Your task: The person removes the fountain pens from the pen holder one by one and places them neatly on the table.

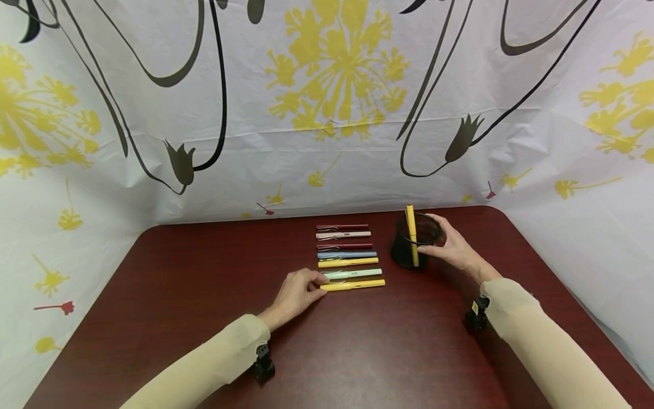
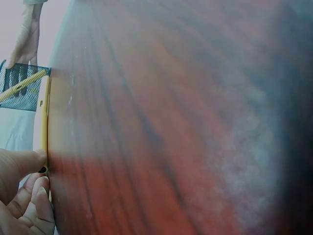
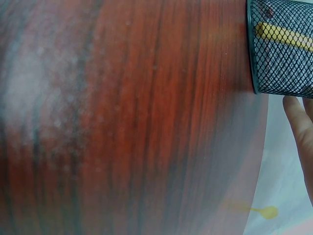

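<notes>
Thumb and fingers of my left hand [image 1: 297, 292] pinch the left end of the nearest yellow pen [image 1: 356, 284], which lies lengthwise on the table. The left wrist view shows this yellow pen [image 2: 44, 115] running away from the thumb [image 2: 30, 160]. A mint green pen [image 1: 357, 274] lies just behind it. My right hand [image 1: 455, 247] grips the right side of a black mesh pen holder [image 1: 401, 244], thumb toward the front. One yellow pen [image 1: 411, 230] leans inside the holder, its top above the rim. In the right wrist view, fingers [image 3: 299, 120] show beside the mesh wall [image 3: 283, 63].
Behind the mint pen lie another yellow pen [image 1: 352, 262], a blue pen [image 1: 347, 255], two dark red pens, one of them nearer [image 1: 349, 246], and a pale pink pen [image 1: 347, 234], roughly parallel. A patterned white cloth [image 1: 245, 159] hangs behind the dark red-brown table [image 1: 204, 272].
</notes>
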The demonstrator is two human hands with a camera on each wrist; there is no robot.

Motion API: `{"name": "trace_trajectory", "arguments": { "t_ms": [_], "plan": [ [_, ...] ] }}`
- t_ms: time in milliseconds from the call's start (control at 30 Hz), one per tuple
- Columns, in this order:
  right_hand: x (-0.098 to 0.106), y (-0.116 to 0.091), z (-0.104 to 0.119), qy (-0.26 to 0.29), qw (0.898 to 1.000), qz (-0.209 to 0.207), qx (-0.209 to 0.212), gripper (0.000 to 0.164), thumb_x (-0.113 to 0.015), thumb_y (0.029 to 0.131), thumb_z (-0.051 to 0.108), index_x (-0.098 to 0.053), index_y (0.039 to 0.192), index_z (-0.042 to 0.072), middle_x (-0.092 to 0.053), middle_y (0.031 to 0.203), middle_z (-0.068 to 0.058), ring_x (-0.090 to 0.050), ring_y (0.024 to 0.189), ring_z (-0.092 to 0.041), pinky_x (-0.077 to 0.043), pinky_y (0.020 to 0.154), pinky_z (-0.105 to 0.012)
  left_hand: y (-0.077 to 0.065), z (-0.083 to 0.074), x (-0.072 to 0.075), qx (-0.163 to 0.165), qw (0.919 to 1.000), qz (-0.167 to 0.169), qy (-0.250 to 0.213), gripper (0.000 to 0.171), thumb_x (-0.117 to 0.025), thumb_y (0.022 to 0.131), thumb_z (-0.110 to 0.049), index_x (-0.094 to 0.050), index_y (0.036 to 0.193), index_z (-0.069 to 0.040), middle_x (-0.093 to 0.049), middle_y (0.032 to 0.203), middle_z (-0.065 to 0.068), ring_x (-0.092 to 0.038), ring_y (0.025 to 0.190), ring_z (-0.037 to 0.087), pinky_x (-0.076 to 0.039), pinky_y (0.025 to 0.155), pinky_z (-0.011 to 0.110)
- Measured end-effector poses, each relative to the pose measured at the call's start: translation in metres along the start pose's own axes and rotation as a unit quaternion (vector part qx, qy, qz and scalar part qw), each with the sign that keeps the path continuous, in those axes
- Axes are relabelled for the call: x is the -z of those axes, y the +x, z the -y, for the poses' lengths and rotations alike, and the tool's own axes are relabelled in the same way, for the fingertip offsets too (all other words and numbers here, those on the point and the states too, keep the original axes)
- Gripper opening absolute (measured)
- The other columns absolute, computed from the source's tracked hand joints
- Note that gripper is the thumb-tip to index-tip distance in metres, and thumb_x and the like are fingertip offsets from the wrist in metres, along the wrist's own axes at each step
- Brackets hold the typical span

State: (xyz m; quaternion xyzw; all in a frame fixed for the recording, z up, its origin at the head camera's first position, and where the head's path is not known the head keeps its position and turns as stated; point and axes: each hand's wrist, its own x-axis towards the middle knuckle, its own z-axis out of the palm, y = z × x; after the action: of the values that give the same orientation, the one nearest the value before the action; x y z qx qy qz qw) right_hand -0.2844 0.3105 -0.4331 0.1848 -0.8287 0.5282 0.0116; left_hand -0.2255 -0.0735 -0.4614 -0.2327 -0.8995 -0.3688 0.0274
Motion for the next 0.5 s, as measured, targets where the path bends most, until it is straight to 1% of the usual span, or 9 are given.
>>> {"name": "trace_trajectory", "arguments": {
  "t_ms": [300, 500],
  "plan": [
    [-0.0002, 0.0003, -0.0007, -0.003, 1.0, -0.001, 0.0, 0.079, -0.07, 0.083, 0.003, -0.022, 0.145, 0.006, -0.04, 0.136, -0.023, -0.053, 0.111, -0.017, -0.047, 0.078, -0.013, -0.0008, 0.0001, 0.0012, 0.002, 1.0, -0.001, -0.004, 0.02, -0.073, 0.083, -0.013, -0.072, 0.103, -0.015, -0.067, 0.099, 0.001, -0.061, 0.074, 0.009, -0.05, 0.065, 0.019],
    [-0.0005, 0.0001, -0.0008, 0.012, 1.0, -0.001, 0.008, 0.078, -0.07, 0.082, 0.0, -0.023, 0.144, 0.004, -0.04, 0.136, -0.024, -0.052, 0.111, -0.016, -0.047, 0.079, -0.012, -0.0016, 0.0004, 0.0024, 0.0, 1.0, -0.003, -0.005, 0.022, -0.073, 0.082, -0.014, -0.071, 0.104, -0.013, -0.066, 0.099, 0.002, -0.061, 0.073, 0.008, -0.05, 0.064, 0.019]
  ]
}}
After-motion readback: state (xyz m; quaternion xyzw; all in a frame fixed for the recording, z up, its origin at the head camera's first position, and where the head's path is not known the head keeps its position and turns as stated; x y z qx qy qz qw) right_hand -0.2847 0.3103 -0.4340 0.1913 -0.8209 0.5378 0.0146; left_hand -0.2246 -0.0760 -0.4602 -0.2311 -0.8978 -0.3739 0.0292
